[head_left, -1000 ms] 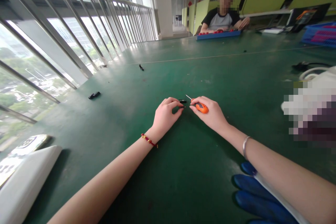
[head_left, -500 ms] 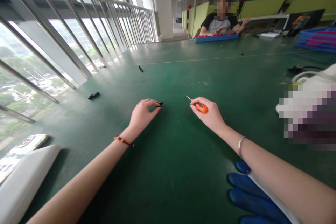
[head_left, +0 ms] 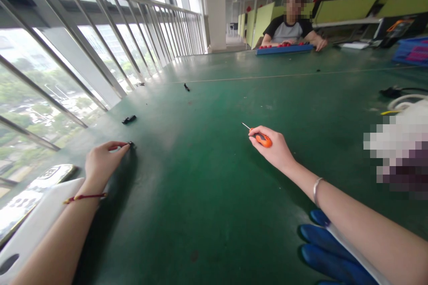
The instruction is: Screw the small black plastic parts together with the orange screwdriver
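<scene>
My left hand (head_left: 105,160) pinches a small black part (head_left: 131,144) between thumb and fingertips, low over the left side of the green table (head_left: 200,187). The part is too small to name more exactly. Just beyond it lies another black piece (head_left: 129,119). On the right, my right hand (head_left: 276,147) is closed around the orange and grey handle of a screwdriver (head_left: 262,139). Its thin metal shaft points up and to the left, touching nothing. Beneath my right forearm rests a blue-coated glove (head_left: 329,249).
At the left edge are a phone-like object (head_left: 40,191) and a white box (head_left: 40,218), beside a metal railing (head_left: 110,0). A small black piece (head_left: 186,87) lies farther back. Across the table a person (head_left: 290,26) sits behind a blue tray (head_left: 284,50). A blue basket (head_left: 411,51) stands far right.
My left hand has moved left and slightly nearer with the small black part, toward the other black piece. My right hand keeps the screwdriver almost in place. The view has shifted slightly left.
</scene>
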`<state>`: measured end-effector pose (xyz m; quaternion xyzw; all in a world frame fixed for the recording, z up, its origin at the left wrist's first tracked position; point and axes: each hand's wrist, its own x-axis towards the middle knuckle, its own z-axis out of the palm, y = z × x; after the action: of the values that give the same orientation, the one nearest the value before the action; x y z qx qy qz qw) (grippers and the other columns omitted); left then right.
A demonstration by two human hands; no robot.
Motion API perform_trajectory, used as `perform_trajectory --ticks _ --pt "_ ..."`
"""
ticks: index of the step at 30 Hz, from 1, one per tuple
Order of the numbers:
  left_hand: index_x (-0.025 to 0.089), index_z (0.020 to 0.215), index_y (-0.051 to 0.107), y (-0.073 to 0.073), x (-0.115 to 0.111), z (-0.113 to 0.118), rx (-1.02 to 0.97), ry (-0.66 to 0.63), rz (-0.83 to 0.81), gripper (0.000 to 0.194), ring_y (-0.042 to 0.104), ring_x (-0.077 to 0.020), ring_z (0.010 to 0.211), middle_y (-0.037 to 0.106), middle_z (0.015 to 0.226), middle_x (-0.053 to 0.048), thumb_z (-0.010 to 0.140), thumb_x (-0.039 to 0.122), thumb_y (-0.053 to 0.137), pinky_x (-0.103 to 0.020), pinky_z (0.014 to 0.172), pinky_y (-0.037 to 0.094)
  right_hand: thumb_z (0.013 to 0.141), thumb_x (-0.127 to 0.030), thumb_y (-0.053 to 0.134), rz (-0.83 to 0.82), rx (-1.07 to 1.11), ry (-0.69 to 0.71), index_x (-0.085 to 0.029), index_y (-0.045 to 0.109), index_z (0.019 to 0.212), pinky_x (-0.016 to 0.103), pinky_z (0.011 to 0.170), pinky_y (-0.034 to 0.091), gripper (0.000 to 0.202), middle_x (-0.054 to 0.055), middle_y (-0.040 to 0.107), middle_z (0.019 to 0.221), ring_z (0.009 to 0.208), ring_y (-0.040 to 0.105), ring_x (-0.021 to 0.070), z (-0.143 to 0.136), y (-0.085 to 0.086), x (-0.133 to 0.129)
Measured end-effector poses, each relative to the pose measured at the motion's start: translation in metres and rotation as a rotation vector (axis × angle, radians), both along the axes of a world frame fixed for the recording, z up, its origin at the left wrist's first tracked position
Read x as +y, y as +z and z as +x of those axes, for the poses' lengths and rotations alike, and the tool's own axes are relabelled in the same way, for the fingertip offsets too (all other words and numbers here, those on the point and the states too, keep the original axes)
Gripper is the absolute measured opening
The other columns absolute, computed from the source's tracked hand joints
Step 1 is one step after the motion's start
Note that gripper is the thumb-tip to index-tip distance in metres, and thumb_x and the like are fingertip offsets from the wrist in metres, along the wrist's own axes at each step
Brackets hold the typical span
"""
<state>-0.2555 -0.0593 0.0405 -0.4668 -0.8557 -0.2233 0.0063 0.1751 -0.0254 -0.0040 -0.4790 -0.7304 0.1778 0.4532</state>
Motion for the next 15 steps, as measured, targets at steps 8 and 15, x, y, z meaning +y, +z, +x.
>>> perform_trajectory --ticks 8,15 --pt "0.021 0.1 0.07 0.002 0.0039 -0.0073 -0.172 0.066 0.085 0.033 0.058 -0.016 0.071 0.069 0.074 0.003 0.071 0.038 0.065 -0.02 0.059 0.037 0.077 -0.021 0.056 -0.028 -0.007 0.008 -0.022 0.062 0.082 0.03 0.075 0.046 0.007 0.003 0.069 0.089 0.08 0.064 0.0184 -0.0006 -0.0001 0.0002" --pt "0.02 0.102 0.071 0.0037 0.007 -0.0069 -0.209 0.052 0.015 0.033 0.054 -0.0121 0.071 0.064 0.069 0.006 0.072 0.034 0.068 -0.017 0.06 0.036 0.078 -0.022 0.056 -0.047 -0.015 0.019 -0.022 0.061 0.082 0.031 0.076 0.046 0.006 0.003 0.069 0.091 0.081 0.064 0.019 -0.0006 -0.0009 0.0005"
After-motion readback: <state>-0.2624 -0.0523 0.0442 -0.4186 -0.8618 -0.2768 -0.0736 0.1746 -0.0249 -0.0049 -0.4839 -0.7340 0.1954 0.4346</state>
